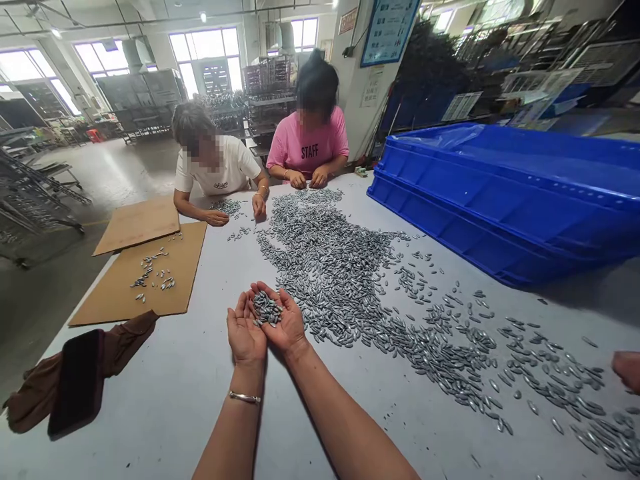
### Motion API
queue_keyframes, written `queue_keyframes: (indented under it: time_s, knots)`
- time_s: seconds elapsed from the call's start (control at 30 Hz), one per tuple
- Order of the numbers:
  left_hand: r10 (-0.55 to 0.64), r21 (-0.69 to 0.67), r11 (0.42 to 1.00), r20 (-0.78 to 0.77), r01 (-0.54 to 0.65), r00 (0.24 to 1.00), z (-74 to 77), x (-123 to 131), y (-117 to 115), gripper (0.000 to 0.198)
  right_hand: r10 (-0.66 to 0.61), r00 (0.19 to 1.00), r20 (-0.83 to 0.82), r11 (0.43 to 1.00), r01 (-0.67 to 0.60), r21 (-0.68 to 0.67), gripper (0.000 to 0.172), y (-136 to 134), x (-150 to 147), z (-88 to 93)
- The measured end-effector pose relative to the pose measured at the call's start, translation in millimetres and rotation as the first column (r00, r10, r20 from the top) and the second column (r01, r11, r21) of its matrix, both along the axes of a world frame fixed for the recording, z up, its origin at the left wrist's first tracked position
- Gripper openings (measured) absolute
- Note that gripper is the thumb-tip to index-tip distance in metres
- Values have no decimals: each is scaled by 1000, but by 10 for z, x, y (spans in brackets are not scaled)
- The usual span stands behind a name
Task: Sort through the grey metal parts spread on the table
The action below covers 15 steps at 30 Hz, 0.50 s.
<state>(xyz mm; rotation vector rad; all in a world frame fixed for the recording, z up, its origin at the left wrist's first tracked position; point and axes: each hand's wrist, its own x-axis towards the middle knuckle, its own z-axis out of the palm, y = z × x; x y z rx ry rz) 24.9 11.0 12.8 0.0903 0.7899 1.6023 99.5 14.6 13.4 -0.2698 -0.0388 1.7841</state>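
Observation:
My left hand [246,337] and my right hand [290,323] are cupped side by side, palms up, over the white table. A handful of small silver-grey spindle-shaped pieces [267,309] rests in them, mostly on the fingers and palm of the right. The left hand's curled fingers border the handful on its left side. Just beyond and to the right of my hands spreads a large pile of the same pieces [333,267]. It trails off toward the lower right corner.
Two people sit across the table [210,387], hands at the pieces. Another hand [626,371] shows at the right edge. Stacked blue crates [480,200] stand at right. At left are cardboard sheets [175,280] bearing several pieces, a phone [77,380] and brown cloth [130,340].

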Motion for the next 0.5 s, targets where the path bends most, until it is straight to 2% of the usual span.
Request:
queue_keyframes:
  time_s: [0.2, 0.5]
  knots:
    - [-17, -25, 1000, 112, 20, 994, 7, -9, -8, 43, 0, 992, 123, 999, -5, 42, 43, -47, -8, 55]
    - [-43, -13, 999, 223, 47, 974, -33, -32, -5, 42, -25, 992, 128, 998, 17, 59, 44, -61, -11, 87]
